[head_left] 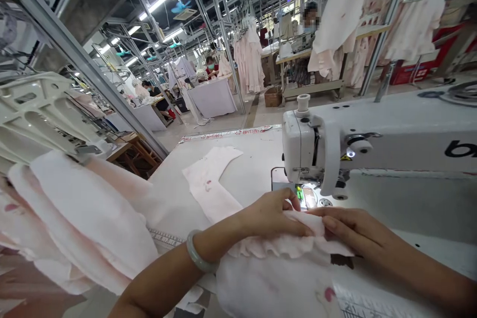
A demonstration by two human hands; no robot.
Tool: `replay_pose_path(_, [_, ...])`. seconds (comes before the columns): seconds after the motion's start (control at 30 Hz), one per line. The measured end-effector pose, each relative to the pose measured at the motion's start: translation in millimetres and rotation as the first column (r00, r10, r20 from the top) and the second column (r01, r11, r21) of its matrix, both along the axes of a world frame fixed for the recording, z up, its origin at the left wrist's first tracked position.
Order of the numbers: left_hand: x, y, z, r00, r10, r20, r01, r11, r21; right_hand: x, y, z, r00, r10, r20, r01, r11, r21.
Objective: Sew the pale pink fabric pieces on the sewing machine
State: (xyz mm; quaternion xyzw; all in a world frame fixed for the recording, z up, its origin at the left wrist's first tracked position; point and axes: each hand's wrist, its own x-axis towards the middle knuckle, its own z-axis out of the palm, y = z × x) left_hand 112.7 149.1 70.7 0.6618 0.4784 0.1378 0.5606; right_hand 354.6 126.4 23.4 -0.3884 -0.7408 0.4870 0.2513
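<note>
Both hands lie flat, fingers extended, pressing the ruffled pink fabric (283,246) onto the tabletop (249,174) (left hand (274,216) and right hand (354,231) nearly touching), gripping nothing.

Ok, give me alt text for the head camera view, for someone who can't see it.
Two bare hands, left hand and right hand, press pale pink ruffled fabric flat on a white table before a white sewing machine. More pink fabric pieces lie stacked at left.
</note>
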Motion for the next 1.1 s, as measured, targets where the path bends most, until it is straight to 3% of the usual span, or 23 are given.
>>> replay_pose_path(0.1, [2, 5, -7.3, 1.000, 0.002, -0.029, 0.000, 0.998, 0.064, -5, 0, 4.4, 0.999, -0.002, -0.045, -0.003, 0.994, -0.113])
replay_pose_path(0.17, [2, 7, -11.0, 0.994, -0.018, -0.109, 0.035, 0.988, 0.150, -6, 0, 0.7, 0.998, -0.055, -0.032, 0.051, 0.992, -0.113])
replay_pose_path(0.27, [0, 8, -16.5, 0.973, -0.038, -0.227, 0.111, 0.942, 0.317, -5, 3, -7.5, 0.981, -0.190, 0.021, 0.189, 0.980, 0.062])
replay_pose_path(0.37, [-5, 4, -21.8, 0.954, -0.045, -0.297, 0.189, 0.860, 0.474, -3, 3, -12.8, 0.958, -0.279, 0.064, 0.264, 0.948, 0.181])
replay_pose_path(0.5, [-7, -3, -26.1, 0.910, -0.020, -0.414, 0.243, 0.834, 0.496, -2, -1, -18.3, 0.936, -0.299, 0.185, 0.241, 0.928, 0.283])
replay_pose_path(0.6, [-1, -4, -28.9, 0.855, 0.021, -0.519, 0.269, 0.837, 0.476, -1, -2, -21.0, 0.929, -0.302, 0.214, 0.157, 0.845, 0.511])
replay_pose_path(0.67, [3, -5, -31.4, 0.823, 0.069, -0.563, 0.283, 0.811, 0.512, 1, 0, -19.6, 0.937, -0.285, 0.200, 0.069, 0.716, 0.694])
replay_pose_path(0.7, [5, -5, -32.8, 0.815, 0.099, -0.571, 0.296, 0.776, 0.557, 1, 1, -17.9, 0.941, -0.273, 0.200, 0.025, 0.646, 0.763])
replay_pose_path(0.77, [6, -7, -34.9, 0.815, 0.139, -0.562, 0.355, 0.646, 0.676, 2, 4, -13.9, 0.947, -0.237, 0.217, -0.054, 0.547, 0.835])
replay_pose_path(0.83, [4, -10, -36.1, 0.825, 0.114, -0.554, 0.443, 0.479, 0.758, 4, 6, -11.0, 0.947, -0.197, 0.254, -0.112, 0.537, 0.836])
replay_pose_path(0.9, [1, -15, -37.2, 0.822, 0.044, -0.568, 0.518, 0.357, 0.777, 5, 8, -10.1, 0.941, -0.172, 0.293, -0.150, 0.563, 0.813])
replay_pose_path(0.97, [-3, -21, -39.6, 0.812, 0.003, -0.583, 0.554, 0.309, 0.773, 6, 10, -10.7, 0.932, -0.156, 0.326, -0.184, 0.572, 0.799])
replay_pose_path(1.1, [-9, -21, -47.4, 0.811, -0.025, -0.584, 0.560, 0.323, 0.763, 7, 14, -13.0, 0.922, -0.152, 0.355, -0.228, 0.528, 0.818])
